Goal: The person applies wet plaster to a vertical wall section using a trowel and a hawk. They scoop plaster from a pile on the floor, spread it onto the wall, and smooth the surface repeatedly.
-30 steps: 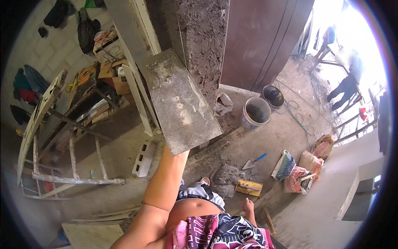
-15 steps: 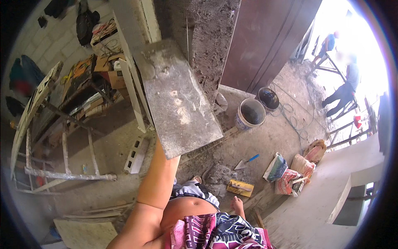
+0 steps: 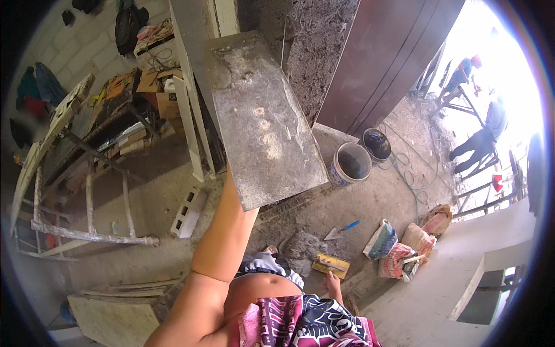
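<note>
A flat, rectangular grey board [image 3: 269, 130], smeared with mortar, is held up before a rough, dark plastered column [image 3: 317, 63]. My left arm reaches up under it, and the board hides my left hand. Low on the right, my right hand [image 3: 332, 283] hangs with its fingers partly stretched out, with nothing visible in it. Just beyond its fingertips in the picture is a yellow plastering float [image 3: 330, 265] with a handle; I cannot tell whether they touch. A pile of wet mortar [image 3: 302, 250] and a blue-handled pointing trowel [image 3: 342, 230] lie on the floor farther out.
Two buckets, one pale [image 3: 351, 164] and one dark [image 3: 376, 144], stand by a brown door [image 3: 387, 69]. Printed sacks [image 3: 399, 254] slump at right; a hose crosses the floor. At left are a hollow block [image 3: 189, 213] and a wooden frame [image 3: 92, 234]. Two people are in the bright opening.
The board has shifted slightly up and to the right in the picture with my left arm. My right hand has come closer to the yellow float. The whole view has moved a little.
</note>
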`<state>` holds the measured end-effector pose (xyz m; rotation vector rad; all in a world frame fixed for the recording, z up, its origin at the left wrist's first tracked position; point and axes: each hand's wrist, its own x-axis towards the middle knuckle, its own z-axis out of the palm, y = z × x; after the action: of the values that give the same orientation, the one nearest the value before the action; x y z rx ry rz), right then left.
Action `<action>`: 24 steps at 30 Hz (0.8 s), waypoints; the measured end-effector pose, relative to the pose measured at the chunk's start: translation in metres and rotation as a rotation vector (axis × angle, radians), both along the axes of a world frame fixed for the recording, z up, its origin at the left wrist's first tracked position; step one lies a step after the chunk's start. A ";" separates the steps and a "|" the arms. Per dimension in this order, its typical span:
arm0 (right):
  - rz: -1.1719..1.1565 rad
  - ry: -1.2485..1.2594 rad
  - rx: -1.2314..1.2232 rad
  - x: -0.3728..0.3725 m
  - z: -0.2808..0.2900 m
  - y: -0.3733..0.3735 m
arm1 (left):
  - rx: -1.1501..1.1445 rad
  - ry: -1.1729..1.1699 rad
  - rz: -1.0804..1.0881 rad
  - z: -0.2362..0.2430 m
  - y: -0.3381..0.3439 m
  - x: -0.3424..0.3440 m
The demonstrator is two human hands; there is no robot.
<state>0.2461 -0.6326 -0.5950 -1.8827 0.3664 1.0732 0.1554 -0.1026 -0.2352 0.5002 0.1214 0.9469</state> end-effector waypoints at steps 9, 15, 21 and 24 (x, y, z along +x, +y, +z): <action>0.072 0.076 0.047 0.007 -0.051 -0.057 | -0.097 -0.021 -0.034 -0.051 -0.051 0.012; 0.075 0.002 -0.071 -0.016 -0.032 -0.019 | -0.060 0.029 -0.015 -0.058 -0.042 -0.008; 0.023 0.058 0.026 -0.003 -0.045 -0.049 | -0.054 0.015 -0.067 -0.048 -0.030 0.011; 0.013 0.034 0.027 -0.011 -0.039 -0.027 | -0.043 0.046 -0.053 -0.062 -0.041 0.002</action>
<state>0.2349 -0.6595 -0.6337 -1.8474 0.3574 1.1151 0.1576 -0.1436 -0.2975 0.4834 0.1687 0.8795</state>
